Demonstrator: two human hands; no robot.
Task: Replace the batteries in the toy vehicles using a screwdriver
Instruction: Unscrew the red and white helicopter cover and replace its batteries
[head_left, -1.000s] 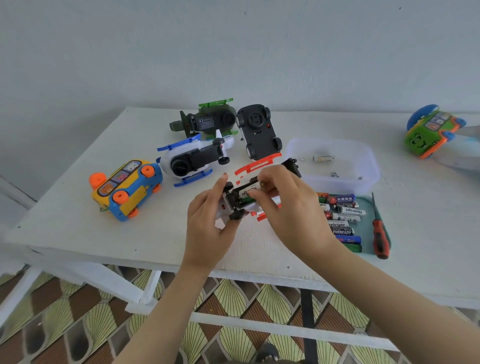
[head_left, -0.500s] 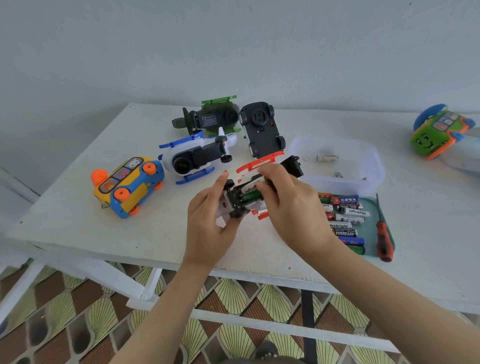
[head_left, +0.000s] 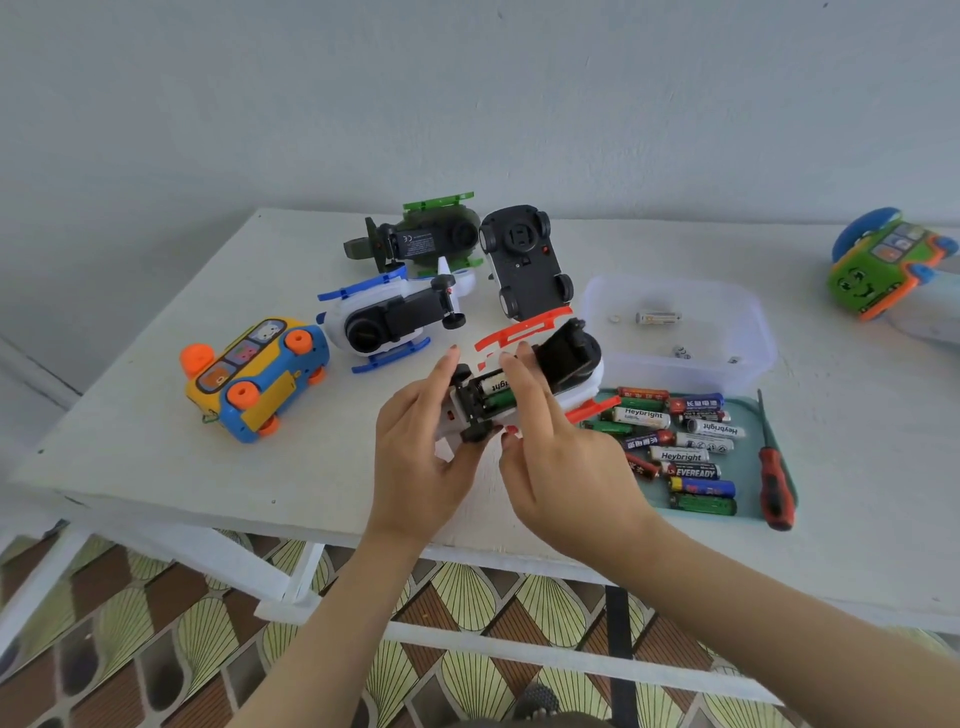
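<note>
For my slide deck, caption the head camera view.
Left hand grips a red-and-white toy while right hand touches the batteries in its open compartment.

Soft, even daylight leaves the white table (head_left: 156, 441) and wall (head_left: 467, 104) bright, with no glare and only faint, soft-edged shadows. The wide lens bows the table's edges outward. The picture is slightly soft, more so toward the corners, though the labels on the batteries (head_left: 680, 456) stay readable.
</note>
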